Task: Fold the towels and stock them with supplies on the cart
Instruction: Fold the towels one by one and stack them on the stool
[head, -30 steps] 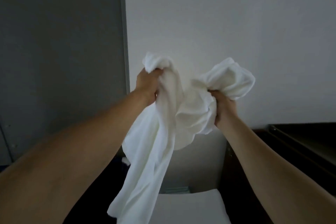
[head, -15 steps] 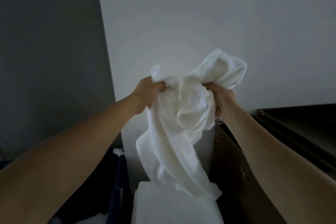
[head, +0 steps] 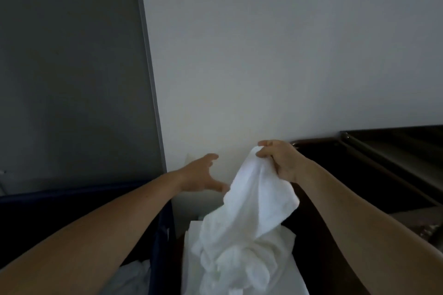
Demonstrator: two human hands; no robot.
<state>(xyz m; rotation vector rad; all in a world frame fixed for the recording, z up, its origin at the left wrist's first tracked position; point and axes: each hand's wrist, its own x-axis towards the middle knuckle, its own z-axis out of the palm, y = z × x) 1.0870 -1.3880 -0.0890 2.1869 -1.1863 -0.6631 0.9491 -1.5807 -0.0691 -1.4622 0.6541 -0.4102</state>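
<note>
A white towel (head: 249,213) hangs crumpled from my right hand (head: 280,158), which pinches its top edge in front of the white wall. The towel's lower part bunches on a stack of white linen (head: 191,246) below. My left hand (head: 203,175) is open with fingers spread, just left of the towel, its fingertips close to the cloth and holding nothing.
A dark blue laundry bin (head: 160,235) with white cloth (head: 134,278) inside stands at the lower left. A dark wooden cart or cabinet (head: 335,155) with a tray rim fills the right. A grey door panel (head: 72,67) is at the left.
My left hand has let go of the towel and opened. Both hands have dropped lower, and the towel now sags onto the white stack, held by the right hand alone.
</note>
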